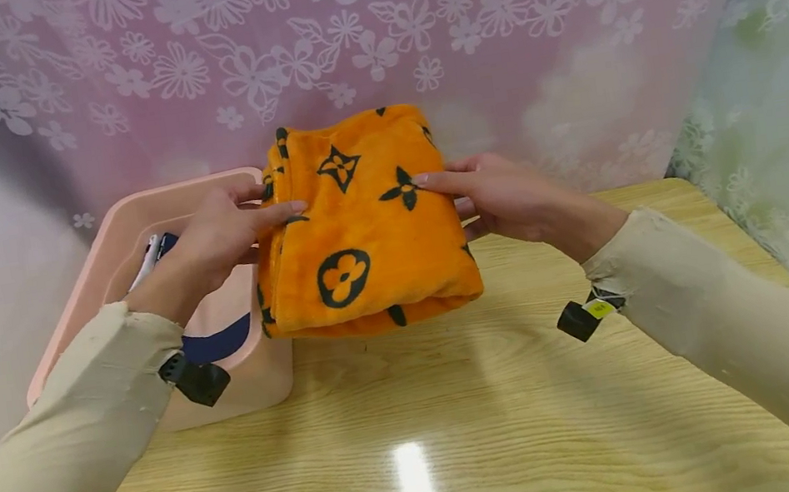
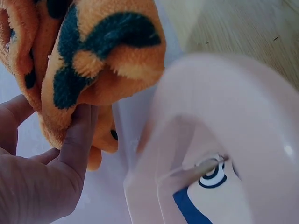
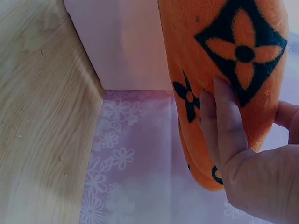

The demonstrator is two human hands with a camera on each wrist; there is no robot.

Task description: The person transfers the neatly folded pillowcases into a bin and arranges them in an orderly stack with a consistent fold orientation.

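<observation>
A folded orange blanket (image 1: 376, 223) with dark flower motifs is held up between both hands, above the table beside the pink bin (image 1: 280, 380). My left hand (image 1: 218, 233) grips its left edge, thumb on the front and fingers behind. On the opposite edge my right hand (image 1: 501, 193) pinches it the same way. The left wrist view shows the blanket's bunched folds (image 2: 107, 51) over the fingers, with the bin's rim (image 2: 224, 70) close by. In the right wrist view, fingers (image 3: 229, 116) lie flat along the blanket's underside.
Inside the bin are a dark blue item (image 1: 219, 342) and a white object (image 1: 145, 260), partly hidden by the left arm. The wooden table (image 1: 509, 415) extends to the front and right. A flowered pink curtain (image 1: 365, 40) hangs behind.
</observation>
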